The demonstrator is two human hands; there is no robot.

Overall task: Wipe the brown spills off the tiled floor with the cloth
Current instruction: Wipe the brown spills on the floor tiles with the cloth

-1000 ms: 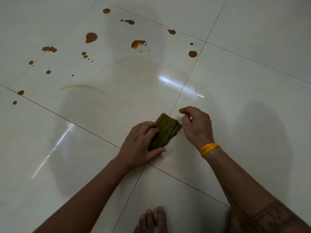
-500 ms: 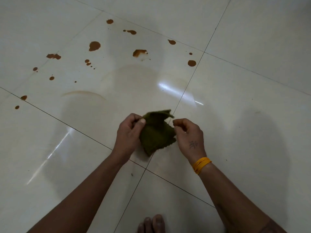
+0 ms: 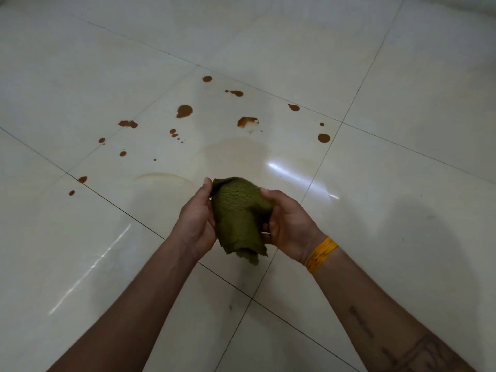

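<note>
Head view: both hands hold the green cloth [image 3: 240,218] up off the floor [image 3: 402,183], the left hand [image 3: 197,224] gripping its left edge, the right hand [image 3: 291,226] clasping its right side. Brown spills [image 3: 184,111] dot the tile beyond the hands, well apart from the cloth.

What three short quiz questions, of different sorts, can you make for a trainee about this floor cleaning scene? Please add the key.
1. True or false: the green cloth lies flat on the floor.
2. Which wrist carries the yellow band? A) left B) right
3. Fill in: the brown spills lie ____ the hands, farther from the person.

Key
1. False: the left hand and the right hand hold it up off the tiles.
2. B.
3. Beyond; none is wiped yet.
</note>
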